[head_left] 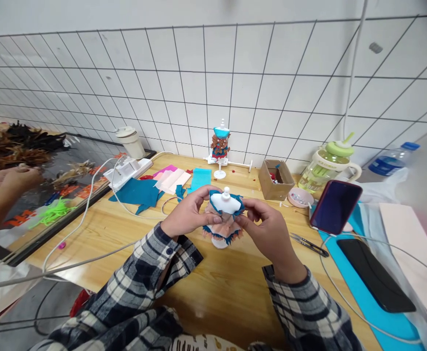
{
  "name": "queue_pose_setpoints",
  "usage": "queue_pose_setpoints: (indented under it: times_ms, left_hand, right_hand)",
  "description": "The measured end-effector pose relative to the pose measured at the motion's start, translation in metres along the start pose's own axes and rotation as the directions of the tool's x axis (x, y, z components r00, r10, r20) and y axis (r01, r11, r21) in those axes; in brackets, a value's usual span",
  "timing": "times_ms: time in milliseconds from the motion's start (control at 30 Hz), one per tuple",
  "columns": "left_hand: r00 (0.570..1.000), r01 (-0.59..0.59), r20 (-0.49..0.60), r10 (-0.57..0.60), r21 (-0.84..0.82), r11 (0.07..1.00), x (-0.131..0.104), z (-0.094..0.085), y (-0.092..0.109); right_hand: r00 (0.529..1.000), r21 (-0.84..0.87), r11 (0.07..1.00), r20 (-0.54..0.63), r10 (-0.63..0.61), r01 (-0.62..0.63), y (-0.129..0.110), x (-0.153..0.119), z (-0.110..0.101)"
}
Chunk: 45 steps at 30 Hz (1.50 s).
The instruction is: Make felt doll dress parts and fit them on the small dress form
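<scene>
A miniature white dress form stands upright near the table's middle, wearing a small dress of peach and teal crepe-like pieces with ragged edges. My left hand grips the dress at the bodice from the left, thumb in front and fingers behind. From the right, my right hand pinches the dress's other side between thumb and forefinger. Behind them a second dress form carries a blue, brown and red outfit. Teal pieces, a light blue piece and a peach piece lie beyond my left hand.
To the right are thread snips, a cardboard box, a small pink dish, a propped phone, a black phone and a jug. Cables cross the left side by a power strip. Another person's hand is far left.
</scene>
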<state>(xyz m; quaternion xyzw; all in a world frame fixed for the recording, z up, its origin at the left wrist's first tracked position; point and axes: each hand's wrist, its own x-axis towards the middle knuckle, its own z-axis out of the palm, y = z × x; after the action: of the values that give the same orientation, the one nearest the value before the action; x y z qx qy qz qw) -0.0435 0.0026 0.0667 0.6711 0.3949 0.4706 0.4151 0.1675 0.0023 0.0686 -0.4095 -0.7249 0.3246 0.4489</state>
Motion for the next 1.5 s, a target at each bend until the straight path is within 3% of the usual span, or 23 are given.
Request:
queue_pose_setpoints:
  times_ms: [167,467,633,733,800,867,1000,1100,1333,1400,1500]
  left_hand:
    - [0.998,0.016,-0.062,-0.015,0.005,1.000,-0.005,0.002,0.001]
    - [0.993,0.038,-0.103,-0.056,-0.169,0.985,-0.008,0.016,0.001]
    - [0.999,-0.013,-0.051,-0.001,-0.268,0.963,-0.011,0.008,0.002]
    - [0.973,-0.085,-0.223,0.059,-0.107,0.991,-0.014,0.001,0.001]
    - [0.923,-0.126,-0.355,0.148,0.083,0.988,-0.018,0.003,0.004]
    - [0.877,-0.124,-0.421,0.232,0.269,0.955,-0.023,0.009,0.011]
    - [0.866,-0.028,-0.399,0.301,0.562,0.827,-0.028,0.024,0.027]
    - [0.876,-0.017,-0.369,0.310,0.619,0.785,-0.031,0.027,0.031]
    - [0.863,-0.028,-0.415,0.287,0.528,0.849,-0.035,0.023,0.022]
    - [0.862,-0.047,-0.445,0.241,0.403,0.914,-0.032,0.020,0.019]
    - [0.916,-0.051,-0.385,0.116,0.174,0.983,-0.027,0.014,0.017]
  right_hand:
    - [0.991,-0.117,0.986,0.077,-0.106,0.115,-0.009,-0.004,-0.009]
    - [0.994,-0.194,0.981,-0.101,-0.044,0.024,-0.012,-0.006,0.010]
    - [0.989,-0.211,0.977,-0.135,-0.056,0.026,-0.011,-0.007,0.013]
    - [0.988,-0.223,0.974,-0.142,-0.062,0.029,-0.010,-0.007,0.016]
    - [0.988,-0.225,0.974,-0.140,-0.064,0.031,-0.010,-0.007,0.017]
    - [0.988,-0.225,0.974,-0.140,-0.068,0.036,-0.010,-0.007,0.018]
    - [0.986,-0.233,0.971,-0.147,-0.084,0.048,-0.010,-0.007,0.018]
    - [0.985,-0.239,0.970,-0.151,-0.089,0.051,-0.010,-0.007,0.017]
    - [0.984,-0.240,0.970,-0.154,-0.090,0.051,-0.010,-0.008,0.017]
    - [0.983,-0.251,0.966,-0.152,-0.102,0.062,-0.011,-0.008,0.017]
    - [0.976,-0.275,0.956,-0.160,-0.149,0.101,-0.010,-0.008,0.017]
